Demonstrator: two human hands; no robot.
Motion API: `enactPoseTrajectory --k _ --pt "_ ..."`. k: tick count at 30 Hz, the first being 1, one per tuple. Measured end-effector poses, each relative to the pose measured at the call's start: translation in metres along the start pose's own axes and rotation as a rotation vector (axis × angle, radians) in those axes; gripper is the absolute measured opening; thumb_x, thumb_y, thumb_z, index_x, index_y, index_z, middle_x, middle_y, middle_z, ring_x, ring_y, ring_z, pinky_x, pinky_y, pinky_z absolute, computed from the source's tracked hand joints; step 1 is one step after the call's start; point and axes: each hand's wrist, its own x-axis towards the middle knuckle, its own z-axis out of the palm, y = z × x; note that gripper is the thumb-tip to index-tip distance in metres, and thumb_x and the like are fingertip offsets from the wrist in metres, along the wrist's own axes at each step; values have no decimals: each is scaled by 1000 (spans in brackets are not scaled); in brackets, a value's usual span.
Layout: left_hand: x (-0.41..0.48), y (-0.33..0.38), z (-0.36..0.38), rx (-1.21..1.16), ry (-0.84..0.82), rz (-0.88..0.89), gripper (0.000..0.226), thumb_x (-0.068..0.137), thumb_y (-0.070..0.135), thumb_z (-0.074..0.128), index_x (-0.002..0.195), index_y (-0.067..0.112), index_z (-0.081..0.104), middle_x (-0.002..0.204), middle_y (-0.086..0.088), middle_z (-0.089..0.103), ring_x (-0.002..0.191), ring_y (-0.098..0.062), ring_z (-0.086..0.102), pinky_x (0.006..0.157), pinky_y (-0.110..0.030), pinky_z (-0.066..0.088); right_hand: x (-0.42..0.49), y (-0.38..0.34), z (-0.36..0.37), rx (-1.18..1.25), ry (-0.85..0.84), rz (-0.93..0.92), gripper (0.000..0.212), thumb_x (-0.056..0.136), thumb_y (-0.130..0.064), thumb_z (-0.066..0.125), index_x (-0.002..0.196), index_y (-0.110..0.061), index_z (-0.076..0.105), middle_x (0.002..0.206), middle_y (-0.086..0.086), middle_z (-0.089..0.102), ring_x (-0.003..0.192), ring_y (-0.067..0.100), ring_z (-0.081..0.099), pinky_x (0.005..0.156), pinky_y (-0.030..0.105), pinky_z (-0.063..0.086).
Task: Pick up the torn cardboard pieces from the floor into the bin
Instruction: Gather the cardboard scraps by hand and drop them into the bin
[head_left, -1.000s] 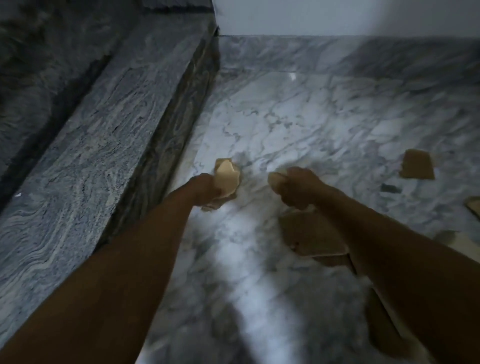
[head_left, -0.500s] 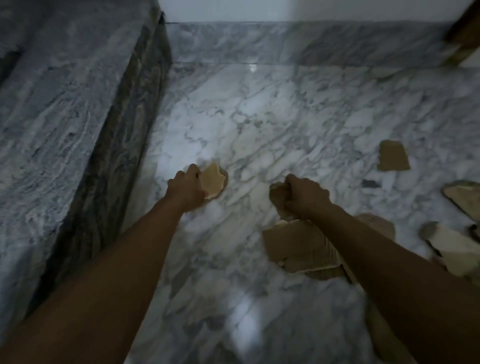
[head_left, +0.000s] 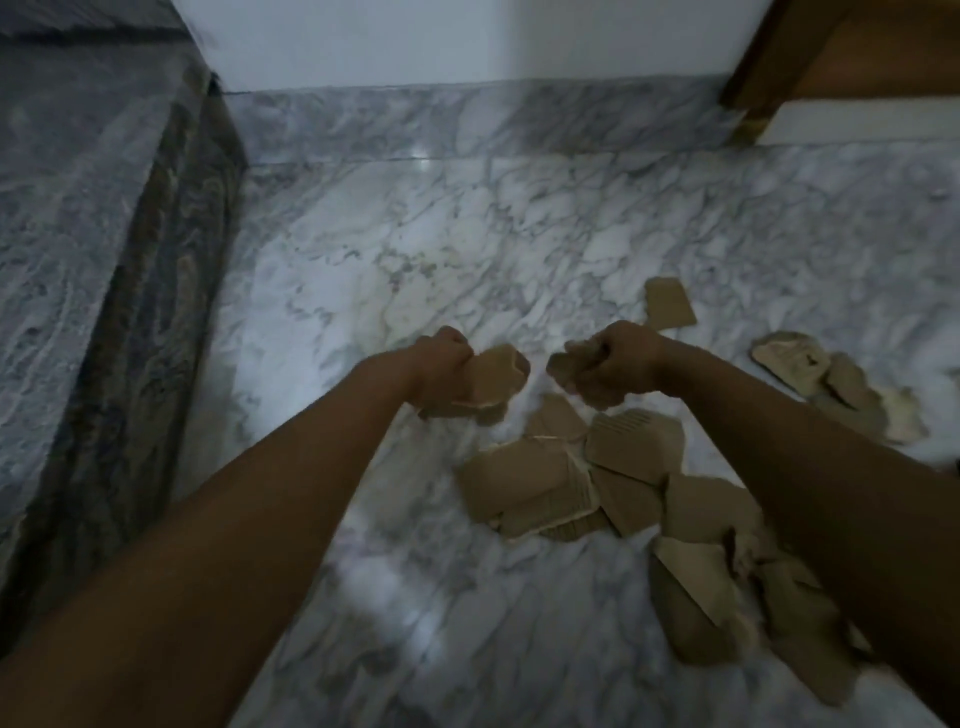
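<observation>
My left hand (head_left: 441, 369) is closed around a torn brown cardboard piece (head_left: 493, 376) that sticks out to its right. My right hand (head_left: 618, 366) grips a smaller cardboard scrap (head_left: 563, 366) poking out on its left. Both hands hover above the marble floor, close together. Below them lies a heap of several torn cardboard pieces (head_left: 571, 483), running under my right forearm to more pieces (head_left: 696, 597). A single piece (head_left: 669, 304) lies just beyond my right hand, and another small pile (head_left: 831, 384) sits at the right. No bin is in view.
A dark grey stone ledge (head_left: 104, 270) runs along the left side of the white marble floor (head_left: 415, 249). A marble skirting and white wall close the far end. A wooden door frame (head_left: 769, 57) stands at the top right.
The view has swung right and pulled back, bringing more cardboard and the door frame into sight. Both hands still hold their pieces and have come closer together.
</observation>
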Motion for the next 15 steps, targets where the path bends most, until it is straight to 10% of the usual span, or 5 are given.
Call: enactPoseTrajectory --k 3,7,11,15 --pt "29 31 23 151 -55 50 61 86 44 66 138 20 44 158 -8 9 139 -37 24 109 -50 35 -5 18 12 -155 1 -18 24 77 -17 83 79 4 71 68 13 61 63 20 59 58 29 46" --pt "38 31 43 228 76 17 73 79 52 72 138 24 38 147 -8 24 129 -37 29 100 -53 43 13 36 56 -98 44 -71 26 76 -21 81 63 -15 58 69 6 56 70 22 59 60 33 44" --pt "45 25 52 184 67 -49 84 81 50 71 146 27 23 142 -14 29 119 -38 42 97 -45 44 23 40 89 -295 113 -113 58 86 -37 70 139 -24 48 126 14 47 115 37 50 95 49 46" --pt "46 26 49 99 51 -80 86 78 43 76 144 24 25 137 -16 33 109 -36 53 88 -40 47 26 43 83 -162 56 -174 52 88 -25 69 132 -11 45 125 16 52 112 34 52 81 34 39"
